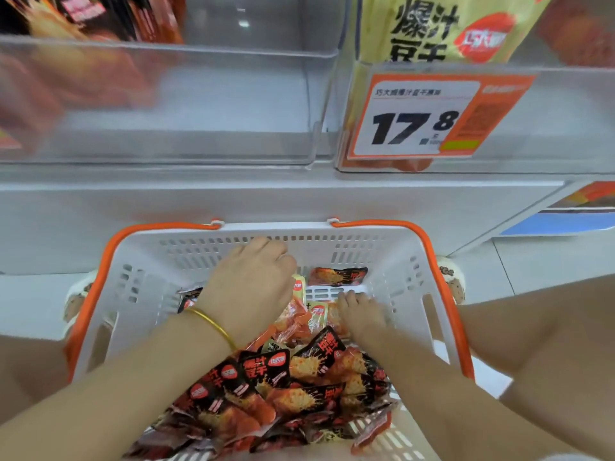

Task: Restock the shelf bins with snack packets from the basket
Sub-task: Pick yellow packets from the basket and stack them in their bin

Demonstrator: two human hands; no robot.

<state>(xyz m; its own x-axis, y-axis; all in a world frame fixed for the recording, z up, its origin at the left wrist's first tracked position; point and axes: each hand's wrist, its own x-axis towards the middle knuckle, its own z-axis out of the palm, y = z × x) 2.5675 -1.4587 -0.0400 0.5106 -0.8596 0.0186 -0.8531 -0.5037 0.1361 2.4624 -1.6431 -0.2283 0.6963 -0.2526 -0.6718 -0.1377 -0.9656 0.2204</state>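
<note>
Snack packets (301,387) lie in the basket (392,247), below the shelf bins (199,104).

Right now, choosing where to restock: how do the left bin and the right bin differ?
The left bin shows bare floor across its right part; the right bin holds a yellow bag. The right bin's front bears an orange price tag; the left bin's front is mostly bare. Both are clear plastic.

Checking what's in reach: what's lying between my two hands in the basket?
In the head view, orange snack packets with yellow ends lie between the left hand and right hand inside the white basket.
</note>
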